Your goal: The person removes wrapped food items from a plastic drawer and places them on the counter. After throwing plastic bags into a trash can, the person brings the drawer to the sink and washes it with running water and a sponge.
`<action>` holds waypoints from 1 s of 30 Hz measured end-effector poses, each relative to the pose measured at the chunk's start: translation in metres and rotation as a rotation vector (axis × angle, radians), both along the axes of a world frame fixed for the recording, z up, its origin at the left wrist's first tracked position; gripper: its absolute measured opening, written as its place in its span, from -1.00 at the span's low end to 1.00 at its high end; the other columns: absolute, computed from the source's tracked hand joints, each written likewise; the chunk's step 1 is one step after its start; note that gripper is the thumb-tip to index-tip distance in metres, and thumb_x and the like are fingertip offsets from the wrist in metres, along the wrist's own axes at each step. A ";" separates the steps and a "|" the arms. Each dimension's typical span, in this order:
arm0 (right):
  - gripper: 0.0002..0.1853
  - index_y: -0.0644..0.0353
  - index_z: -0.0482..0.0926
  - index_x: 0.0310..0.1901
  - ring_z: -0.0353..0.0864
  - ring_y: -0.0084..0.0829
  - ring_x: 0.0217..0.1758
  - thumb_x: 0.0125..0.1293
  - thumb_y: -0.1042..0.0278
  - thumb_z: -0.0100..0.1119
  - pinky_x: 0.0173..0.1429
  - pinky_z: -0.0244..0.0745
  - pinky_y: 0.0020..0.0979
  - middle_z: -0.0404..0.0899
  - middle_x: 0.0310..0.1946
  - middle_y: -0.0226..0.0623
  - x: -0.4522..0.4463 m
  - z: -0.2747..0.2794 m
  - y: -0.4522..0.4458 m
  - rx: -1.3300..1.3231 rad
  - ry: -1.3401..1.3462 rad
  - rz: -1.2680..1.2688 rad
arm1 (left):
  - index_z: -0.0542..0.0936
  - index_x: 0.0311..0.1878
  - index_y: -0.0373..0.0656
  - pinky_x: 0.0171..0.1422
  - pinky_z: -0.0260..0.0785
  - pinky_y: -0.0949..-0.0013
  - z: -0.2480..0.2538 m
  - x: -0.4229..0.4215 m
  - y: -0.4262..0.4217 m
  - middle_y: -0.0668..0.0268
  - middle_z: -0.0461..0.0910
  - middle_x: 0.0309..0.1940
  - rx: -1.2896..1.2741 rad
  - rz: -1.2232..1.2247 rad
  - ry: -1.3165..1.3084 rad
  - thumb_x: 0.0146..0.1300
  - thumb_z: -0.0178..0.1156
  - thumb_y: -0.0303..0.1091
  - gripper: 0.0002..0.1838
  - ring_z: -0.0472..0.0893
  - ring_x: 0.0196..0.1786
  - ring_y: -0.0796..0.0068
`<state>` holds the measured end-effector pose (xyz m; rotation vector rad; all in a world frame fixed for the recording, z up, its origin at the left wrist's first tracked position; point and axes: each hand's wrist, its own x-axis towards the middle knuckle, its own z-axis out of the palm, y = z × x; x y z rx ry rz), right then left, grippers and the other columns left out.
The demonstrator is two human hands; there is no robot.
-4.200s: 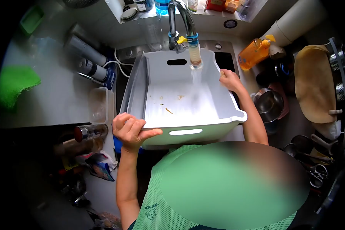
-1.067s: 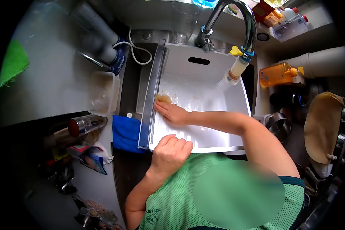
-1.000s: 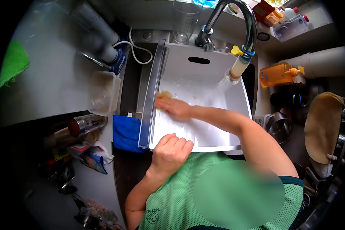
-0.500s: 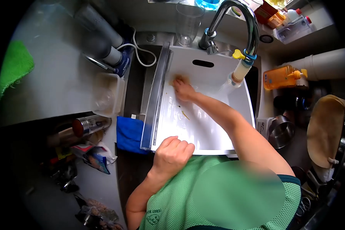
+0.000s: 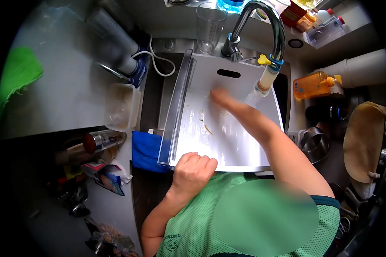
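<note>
A white drawer (image 5: pixel 240 145) with a clear panel along its left side lies tilted in the sink. My left hand (image 5: pixel 194 171) is closed over its near rim. Inside, towards the far end, my right hand (image 5: pixel 222 97) is smeared by motion. Its fingers press a tan pad against the drawer floor; the pad is mostly lost in the blur. A brownish strip of residue (image 5: pixel 208 129) and small dark specks lie on the wet floor of the drawer. To the right of my right hand, water runs from the chrome tap (image 5: pixel 279 38) through a yellow-levered filter (image 5: pixel 268 79).
Left of the drawer are a blue cloth (image 5: pixel 146 152) and a clear plastic tub (image 5: pixel 121 107). A tall clear jug (image 5: pixel 210 28) stands behind the sink. On the right are an orange soap bottle (image 5: pixel 313 85) and a metal pot (image 5: pixel 315 144).
My right hand has moved a little right and towards the far end's middle, and is now blurred. My left hand keeps its place on the rim.
</note>
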<state>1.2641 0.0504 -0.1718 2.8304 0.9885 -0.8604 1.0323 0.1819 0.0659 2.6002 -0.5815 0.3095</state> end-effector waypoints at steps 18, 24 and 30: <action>-0.85 0.08 0.54 -0.33 0.55 -0.11 -0.31 0.10 0.27 0.04 -0.24 0.42 -0.14 0.57 -0.33 -0.20 -0.003 0.002 0.027 0.319 -0.076 -0.135 | 0.29 -0.67 -0.06 -0.29 0.39 0.43 -0.003 0.000 -0.002 0.39 0.25 -0.73 -0.014 -0.002 -0.029 -0.19 0.09 -0.48 -0.83 0.38 -0.61 0.46; -0.82 0.05 0.49 -0.23 0.52 -0.16 -0.27 0.14 0.24 0.04 -0.20 0.42 -0.19 0.54 -0.33 -0.24 -0.064 0.060 0.014 0.526 0.129 0.236 | 0.30 -0.66 -0.06 -0.28 0.39 0.43 -0.002 0.000 -0.003 0.39 0.24 -0.74 -0.012 0.000 -0.027 -0.17 0.09 -0.48 -0.83 0.38 -0.61 0.47; -0.88 0.10 0.55 -0.41 0.53 -0.21 -0.22 0.10 0.27 0.09 -0.18 0.41 -0.26 0.55 -0.31 -0.24 -0.050 0.041 0.002 0.353 0.149 -0.118 | 0.29 -0.67 -0.05 -0.28 0.38 0.43 -0.001 -0.001 -0.002 0.39 0.23 -0.74 -0.015 -0.003 -0.027 -0.18 0.10 -0.48 -0.83 0.38 -0.61 0.47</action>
